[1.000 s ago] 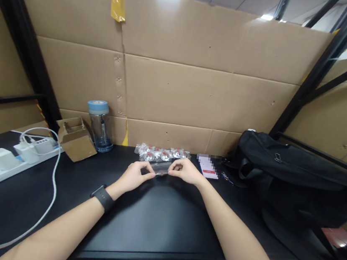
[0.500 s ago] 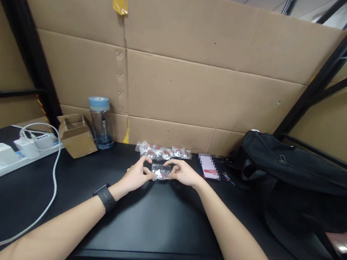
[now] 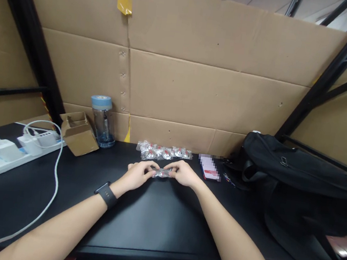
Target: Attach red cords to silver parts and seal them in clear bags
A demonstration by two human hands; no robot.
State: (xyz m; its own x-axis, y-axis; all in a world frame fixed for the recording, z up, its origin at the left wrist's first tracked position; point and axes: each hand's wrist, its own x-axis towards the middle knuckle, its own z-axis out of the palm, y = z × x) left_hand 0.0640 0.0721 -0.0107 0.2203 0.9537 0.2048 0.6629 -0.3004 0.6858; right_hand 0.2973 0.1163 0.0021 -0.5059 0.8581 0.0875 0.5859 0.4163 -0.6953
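A small clear plastic bag (image 3: 162, 173) with something silvery and red inside is held between both hands, low over the black tabletop. My left hand (image 3: 139, 174), with a black watch on its wrist, pinches the bag's left end. On the right end, the thumb and fingers of my right hand (image 3: 183, 174) are closed. The bag looks folded or tipped, so its contents are hard to make out. Just behind the hands lie several similar clear bags (image 3: 167, 153) holding round silvery items with red marks.
At the left are a white power strip (image 3: 8, 156) with plugs and cable, an opened cardboard box (image 3: 79, 135) and a blue-lidded bottle (image 3: 103, 123). To the right lie a phone (image 3: 209, 168) and a black backpack (image 3: 300, 179). A cardboard wall (image 3: 181, 89) stands behind.
The bag has gone from showing its broad face to a thinner, folded or tipped shape. The fingers of both hands have come down over its upper edge.
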